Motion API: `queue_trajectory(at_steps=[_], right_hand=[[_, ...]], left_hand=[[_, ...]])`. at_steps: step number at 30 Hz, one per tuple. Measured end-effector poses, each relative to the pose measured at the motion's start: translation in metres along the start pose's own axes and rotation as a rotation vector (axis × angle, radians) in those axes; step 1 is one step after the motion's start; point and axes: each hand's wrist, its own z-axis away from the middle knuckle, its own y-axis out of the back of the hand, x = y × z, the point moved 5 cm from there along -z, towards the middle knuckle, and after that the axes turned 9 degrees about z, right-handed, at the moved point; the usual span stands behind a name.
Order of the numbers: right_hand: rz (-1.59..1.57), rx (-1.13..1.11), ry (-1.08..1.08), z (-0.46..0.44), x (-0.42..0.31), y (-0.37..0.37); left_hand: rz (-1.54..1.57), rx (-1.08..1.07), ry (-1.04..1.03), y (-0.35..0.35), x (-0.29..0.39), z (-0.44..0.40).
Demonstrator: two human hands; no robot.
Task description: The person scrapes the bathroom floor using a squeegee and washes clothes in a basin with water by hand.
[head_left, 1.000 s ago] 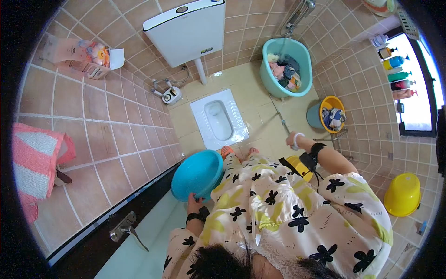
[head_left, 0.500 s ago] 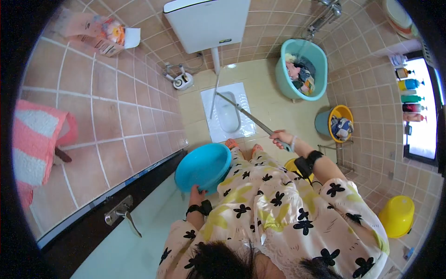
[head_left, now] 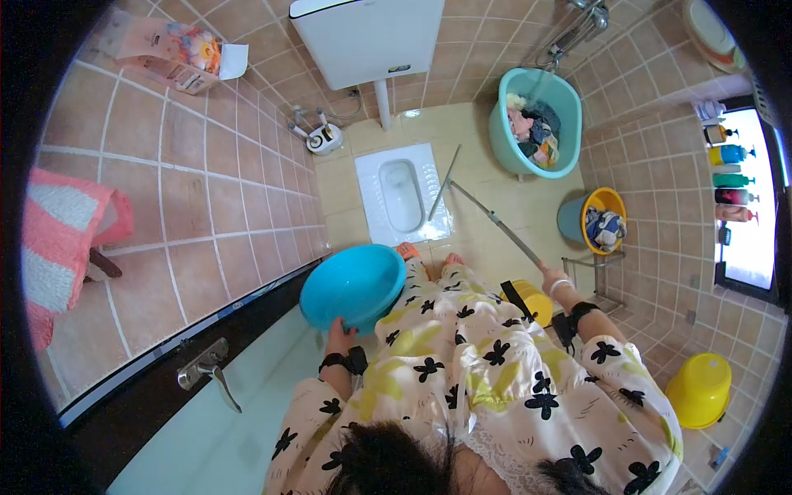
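My right hand [head_left: 558, 280] is closed around the handle end of a long grey floor squeegee [head_left: 513, 234]. Its thin blade lies slantwise over the right edge of the white squat toilet [head_left: 371, 195] and the floor beside it. At the lower left, my left hand [head_left: 340, 331] grips the near rim of a blue basin [head_left: 351, 285]. The basin is tilted, its inside facing up, beside my left leg. Nothing can be made out inside it.
A turquoise tub [head_left: 497, 132] of clothes stands at the back right, near a smaller bucket [head_left: 571, 219] with cloth in it. Yellow containers, one a pail [head_left: 700, 391], are at the right. A bathtub [head_left: 223, 441] with a tap [head_left: 216, 373] runs along the left.
The squeegee blade has swept from the left part of the squat toilet to its right edge. My right hand has moved right and closer to me; the basin has shifted slightly left.
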Motion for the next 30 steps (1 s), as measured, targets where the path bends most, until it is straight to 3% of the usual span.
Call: queue_trajectory(at_steps=[4,8,10,11,13,15,17,19,20,21,23,25,27,28,30], right_hand=[[0.149,-0.007,0.080,-0.020,-0.027,-0.029],[0.170,0.032,0.244,-0.030,-0.040,-0.031],[-0.789,-0.236,0.211,0.003,-0.056,0.023],[-0.787,-0.231,0.216,0.008,-0.063,0.047],[-0.980,-0.202,0.375,0.011,-0.084,0.094],[-0.973,-0.258,0.398,-0.001,-0.108,0.123],[-0.962,-0.308,0.426,-0.008,-0.137,0.153],[-0.851,-0.305,0.439,-0.008,-0.170,0.187],[-0.874,-0.331,0.408,-0.006,-0.187,0.206],[-0.873,-0.314,0.435,-0.010,-0.207,0.223],[-0.815,-0.286,0.393,-0.021,-0.243,0.251],[-0.884,-0.386,0.383,-0.024,-0.283,0.279],[-0.869,-0.498,0.373,-0.046,-0.328,0.303],[-0.845,-0.584,0.352,-0.058,-0.351,0.314],[-0.865,-0.616,0.307,-0.063,-0.390,0.341]], left_hand=[[-0.015,0.022,-0.098,-0.002,-0.020,-0.015],[0.275,0.027,-0.098,0.000,-0.036,-0.032],[0.309,0.026,-0.060,0.002,-0.021,-0.035],[0.553,0.069,0.165,0.001,-0.012,-0.034],[0.796,0.116,0.392,0.000,-0.022,-0.031],[0.450,0.029,0.003,0.002,-0.039,-0.039],[0.601,0.059,-0.008,-0.001,-0.034,-0.027],[0.341,0.079,-0.072,-0.002,-0.011,-0.006],[-0.070,0.086,-0.124,0.006,0.009,0.008],[0.080,0.191,-0.270,-0.009,-0.060,-0.023],[-0.048,0.135,-0.062,0.000,0.000,0.020],[-0.153,0.172,-0.095,-0.005,-0.009,0.031],[0.252,0.158,0.127,-0.026,-0.087,0.021],[0.254,0.164,0.124,-0.030,-0.093,0.027],[0.777,0.282,0.369,-0.046,-0.112,0.040]])
